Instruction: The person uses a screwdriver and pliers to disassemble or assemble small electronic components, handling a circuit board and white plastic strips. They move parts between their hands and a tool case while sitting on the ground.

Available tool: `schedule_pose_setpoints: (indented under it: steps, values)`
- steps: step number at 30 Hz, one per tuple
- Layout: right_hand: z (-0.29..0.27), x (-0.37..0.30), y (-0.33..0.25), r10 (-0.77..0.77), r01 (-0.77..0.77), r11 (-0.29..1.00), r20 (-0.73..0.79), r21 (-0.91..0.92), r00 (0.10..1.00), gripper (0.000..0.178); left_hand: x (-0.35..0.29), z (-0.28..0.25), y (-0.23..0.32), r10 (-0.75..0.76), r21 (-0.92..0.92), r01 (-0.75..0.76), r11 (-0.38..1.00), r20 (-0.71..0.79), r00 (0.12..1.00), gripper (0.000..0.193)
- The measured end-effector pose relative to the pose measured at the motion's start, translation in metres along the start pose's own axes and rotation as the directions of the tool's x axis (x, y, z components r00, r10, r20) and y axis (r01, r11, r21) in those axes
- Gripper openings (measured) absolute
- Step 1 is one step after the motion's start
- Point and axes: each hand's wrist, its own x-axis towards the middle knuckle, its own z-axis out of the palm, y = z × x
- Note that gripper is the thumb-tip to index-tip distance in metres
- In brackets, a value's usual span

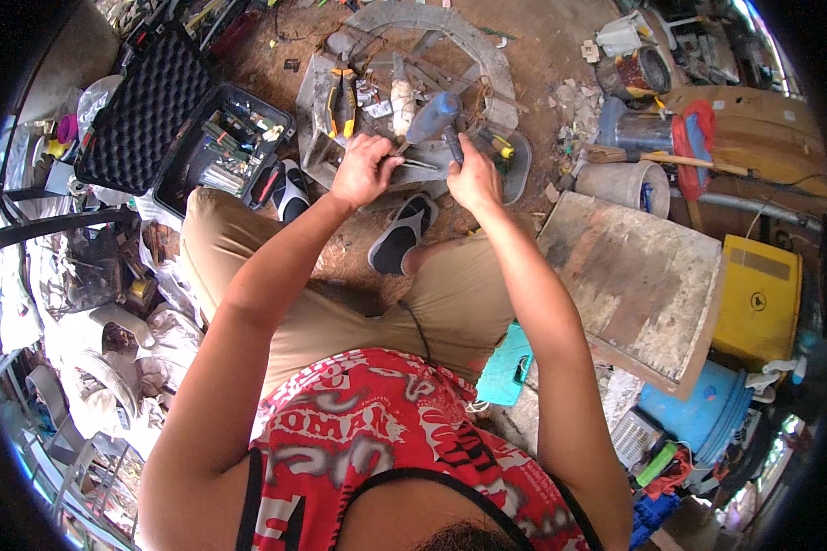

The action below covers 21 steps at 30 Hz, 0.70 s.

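My right hand (476, 174) is closed on the dark handle of a mallet (435, 117) with a thick blue head. The head is tilted over a cluttered grey work stand (320, 154). To its left, my left hand (366, 172) is closed in a pinch around a thin metal rod (421, 165), whose free end points right, below the mallet head. What the fingers cover of the rod is hidden. Just beyond my left hand lie pliers (342, 103) with yellow and black handles. A pale wrapped cylinder (402, 106) lies beside them, left of the mallet.
An open black case (225, 151) with a foam lid holds small metal parts on the left. On the right are a worn board (629, 275), a yellow case (758, 298), a grey bucket (620, 186) and a blue bucket (698, 409). A turquoise case (505, 367) lies beside my leg.
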Motion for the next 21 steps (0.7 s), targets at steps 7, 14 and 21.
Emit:
schedule_pose_setpoints:
  steps: [7, 14, 21]
  values:
    - [0.008, -0.007, 0.001, -0.309, 0.280, 0.950, -0.318, -0.134, 0.896, 0.065, -0.001, 0.000, -0.002, 0.030, 0.000, -0.030, 1.000, -0.008, 1.000, 0.018]
    - [-0.120, -0.041, -0.094, -0.734, 0.753, 0.658, -0.231, -0.009, 0.639, 0.063, 0.000, -0.003, 0.002, 0.034, 0.053, -0.035, 0.998, 0.022, 0.999, 0.017]
    - [-0.113, -0.038, -0.082, -0.683, 0.730, 0.678, -0.290, 0.088, 0.670, 0.036, -0.020, -0.005, 0.037, -0.184, 0.125, 0.221, 0.967, -0.256, 0.949, 0.049]
